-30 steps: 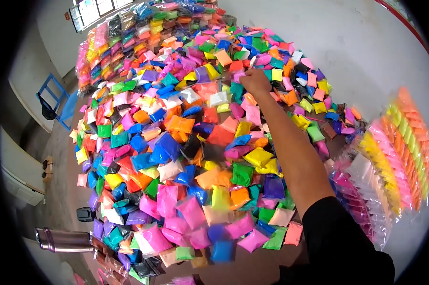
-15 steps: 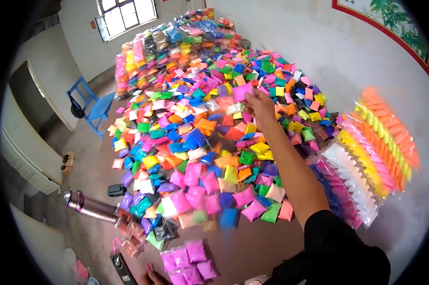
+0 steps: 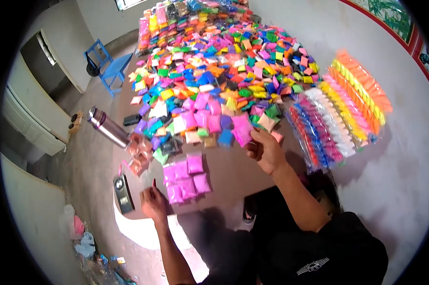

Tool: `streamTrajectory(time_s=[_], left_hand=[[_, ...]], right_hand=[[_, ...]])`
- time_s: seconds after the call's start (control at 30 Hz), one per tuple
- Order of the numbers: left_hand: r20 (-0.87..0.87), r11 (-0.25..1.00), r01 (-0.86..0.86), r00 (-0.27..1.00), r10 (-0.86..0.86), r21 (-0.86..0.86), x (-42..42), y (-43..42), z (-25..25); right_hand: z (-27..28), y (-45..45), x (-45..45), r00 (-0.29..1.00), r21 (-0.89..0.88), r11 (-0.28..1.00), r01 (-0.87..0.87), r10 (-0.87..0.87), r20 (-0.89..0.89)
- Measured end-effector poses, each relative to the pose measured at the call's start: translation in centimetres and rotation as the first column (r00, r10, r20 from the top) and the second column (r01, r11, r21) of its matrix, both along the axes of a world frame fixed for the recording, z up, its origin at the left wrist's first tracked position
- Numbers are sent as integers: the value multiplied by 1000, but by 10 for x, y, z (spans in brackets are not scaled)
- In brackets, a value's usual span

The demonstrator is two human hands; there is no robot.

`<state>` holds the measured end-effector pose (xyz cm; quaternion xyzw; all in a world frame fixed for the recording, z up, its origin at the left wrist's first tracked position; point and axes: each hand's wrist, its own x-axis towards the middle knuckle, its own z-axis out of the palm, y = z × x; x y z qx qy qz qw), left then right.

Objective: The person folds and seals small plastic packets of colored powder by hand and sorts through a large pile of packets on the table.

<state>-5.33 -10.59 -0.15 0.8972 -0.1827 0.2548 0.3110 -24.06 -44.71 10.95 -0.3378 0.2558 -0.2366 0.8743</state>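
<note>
My right hand [image 3: 266, 151] grips a pink packet [image 3: 242, 130] by its edge, held up over the near right part of the pile of colored packets [image 3: 209, 78]. At the table's near edge my left hand [image 3: 153, 205] is closed around a thin red object [image 3: 153, 183] whose tip sticks up. Just right of that hand, a group of pink-purple packets [image 3: 187, 178] lies flat in two rows. A black device [image 3: 123, 194] with a round silver part lies to its left.
A metal bottle [image 3: 108, 127] and brown packets [image 3: 139, 153] are on the table's left side. Long bags of colored packets [image 3: 338, 111] lie at the right by the wall. A blue chair [image 3: 111, 66] stands beyond the table's left edge.
My right hand reached into the pile, picked up the pink packet and brought it nearer. The view has tilted down, and my left hand has come fully into sight.
</note>
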Motion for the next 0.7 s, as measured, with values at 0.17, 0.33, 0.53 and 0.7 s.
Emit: streamTrajectory(time_s=[0.17,0.33,0.53,0.7], left_hand=[[28,999,4,1000,-5,38,-1,1,-5],[1,996,60,998,-60,67,-5,3,3],[-70,941,148,982,-177,-304,-45,-5,44],[-409,770,294,710,-573,-566,-148,-59,71]], right_hand=[[-27,40,-46,997,35,999,-8,11,-73],[-57,45,-74,992,-207,978,7,-34,-125],[-65,56,-88,988,-368,930,0,-57,-144],[-66,82,-85,968,-357,921,-159,75,-238]])
